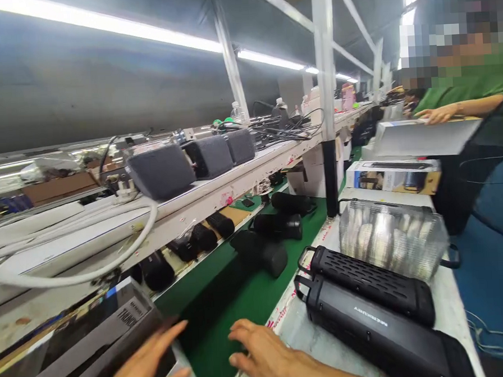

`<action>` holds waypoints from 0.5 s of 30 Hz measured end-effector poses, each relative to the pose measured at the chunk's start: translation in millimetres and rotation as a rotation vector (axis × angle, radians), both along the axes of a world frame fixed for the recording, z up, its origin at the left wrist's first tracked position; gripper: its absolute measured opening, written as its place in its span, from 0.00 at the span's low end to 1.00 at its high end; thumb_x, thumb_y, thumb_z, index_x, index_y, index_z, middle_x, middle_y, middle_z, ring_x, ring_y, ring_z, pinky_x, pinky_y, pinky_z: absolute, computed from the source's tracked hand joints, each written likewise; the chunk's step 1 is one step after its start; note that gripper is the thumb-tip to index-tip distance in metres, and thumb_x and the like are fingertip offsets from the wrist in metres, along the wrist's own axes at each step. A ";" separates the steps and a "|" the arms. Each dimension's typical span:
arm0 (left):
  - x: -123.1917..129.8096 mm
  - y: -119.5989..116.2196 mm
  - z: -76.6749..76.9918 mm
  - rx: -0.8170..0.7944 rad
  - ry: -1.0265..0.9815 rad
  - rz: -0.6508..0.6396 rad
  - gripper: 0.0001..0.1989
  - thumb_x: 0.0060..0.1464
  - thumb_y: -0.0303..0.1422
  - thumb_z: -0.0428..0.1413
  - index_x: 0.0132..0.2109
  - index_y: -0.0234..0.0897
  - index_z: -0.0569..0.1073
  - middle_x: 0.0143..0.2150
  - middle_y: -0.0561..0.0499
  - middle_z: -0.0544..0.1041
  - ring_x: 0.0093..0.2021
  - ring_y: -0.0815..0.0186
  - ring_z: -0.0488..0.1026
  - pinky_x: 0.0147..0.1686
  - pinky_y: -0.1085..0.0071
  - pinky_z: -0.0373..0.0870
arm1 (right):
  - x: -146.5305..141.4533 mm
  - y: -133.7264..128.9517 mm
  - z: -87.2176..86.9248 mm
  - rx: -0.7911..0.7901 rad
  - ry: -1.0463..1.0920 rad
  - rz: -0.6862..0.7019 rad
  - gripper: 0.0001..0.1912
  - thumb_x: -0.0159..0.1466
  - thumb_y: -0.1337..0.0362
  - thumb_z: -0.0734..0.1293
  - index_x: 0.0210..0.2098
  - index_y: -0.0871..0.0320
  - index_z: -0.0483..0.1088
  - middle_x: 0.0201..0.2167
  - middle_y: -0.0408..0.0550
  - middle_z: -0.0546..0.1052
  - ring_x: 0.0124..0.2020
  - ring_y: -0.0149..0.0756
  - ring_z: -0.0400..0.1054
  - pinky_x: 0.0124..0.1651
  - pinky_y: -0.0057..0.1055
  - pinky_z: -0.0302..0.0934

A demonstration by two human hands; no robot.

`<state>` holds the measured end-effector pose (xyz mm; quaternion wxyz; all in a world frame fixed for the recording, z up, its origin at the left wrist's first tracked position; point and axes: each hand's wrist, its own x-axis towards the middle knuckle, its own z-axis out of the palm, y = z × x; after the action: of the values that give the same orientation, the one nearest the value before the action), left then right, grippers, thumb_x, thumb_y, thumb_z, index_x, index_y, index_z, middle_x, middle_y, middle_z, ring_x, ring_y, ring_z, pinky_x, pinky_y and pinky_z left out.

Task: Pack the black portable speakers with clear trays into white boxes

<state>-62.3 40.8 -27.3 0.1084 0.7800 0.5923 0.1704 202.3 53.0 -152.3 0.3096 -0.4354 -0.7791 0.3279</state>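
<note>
At the bottom, my left hand [145, 363] is open, fingers and thumb apart, overlapping a printed speaker box [115, 325]; I cannot tell whether it touches the cardboard. My right hand [264, 351] is open too, fingers loosely bent and holding nothing, above the seam between the green belt [207, 309] and the white worktop [301, 332]. To the right of that hand lies a long black speaker [368, 323] with pale lettering and a side handle. Just behind it is a second black speaker [374, 280] with a slotted face.
Farther along the belt lie several dark speakers [258, 250]. A clear plastic pack [389, 237] and a printed box [394, 175] stand on the worktop. Grey fabric speakers [161, 168] and cables occupy the shelf. A metal post [326, 94] rises midway; a co-worker's hand [439, 114] rests on a white carton.
</note>
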 end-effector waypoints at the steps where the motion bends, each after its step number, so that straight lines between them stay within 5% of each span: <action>1: 10.9 -10.4 1.9 -0.078 0.016 -0.054 0.28 0.52 0.57 0.59 0.60 0.66 0.71 0.68 0.63 0.66 0.69 0.49 0.63 0.69 0.51 0.63 | 3.0 -3.5 -9.7 -0.034 0.008 -0.037 0.23 0.65 0.56 0.65 0.57 0.56 0.73 0.57 0.52 0.75 0.53 0.46 0.73 0.58 0.38 0.66; 4: 49.5 -45.2 12.6 -0.326 0.047 -0.203 0.29 0.58 0.49 0.60 0.65 0.63 0.66 0.73 0.63 0.57 0.73 0.56 0.54 0.74 0.56 0.52 | 4.7 -9.0 -37.5 -0.102 0.039 -0.104 0.22 0.67 0.55 0.59 0.52 0.59 0.75 0.48 0.55 0.79 0.46 0.44 0.75 0.52 0.39 0.68; 7: 81.1 -63.4 10.4 -0.360 -0.031 -0.373 0.32 0.57 0.39 0.65 0.66 0.56 0.66 0.69 0.55 0.66 0.70 0.58 0.60 0.72 0.60 0.55 | 0.5 -8.6 -62.5 -0.079 0.071 -0.041 0.25 0.68 0.52 0.54 0.49 0.57 0.76 0.46 0.55 0.80 0.46 0.46 0.75 0.51 0.41 0.68; 12: 99.5 -56.2 -42.4 -0.213 -0.049 -0.656 0.23 0.67 0.39 0.53 0.65 0.40 0.67 0.64 0.42 0.72 0.68 0.57 0.65 0.69 0.62 0.59 | 2.9 -6.6 -98.2 -0.011 0.020 0.019 0.22 0.58 0.55 0.59 0.44 0.53 0.79 0.49 0.54 0.80 0.52 0.50 0.74 0.58 0.44 0.67; 15: 103.7 -45.5 -73.3 -0.194 0.092 -0.681 0.18 0.67 0.37 0.51 0.62 0.44 0.71 0.61 0.46 0.75 0.64 0.58 0.70 0.63 0.66 0.68 | 15.4 -0.1 -115.1 -0.035 0.072 0.038 0.24 0.58 0.52 0.61 0.47 0.50 0.79 0.51 0.52 0.80 0.54 0.51 0.74 0.59 0.43 0.69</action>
<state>41.4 -4.6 -100.6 0.2056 0.9257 0.3159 0.0323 217.6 52.9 -267.4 0.3235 -0.4136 -0.7698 0.3629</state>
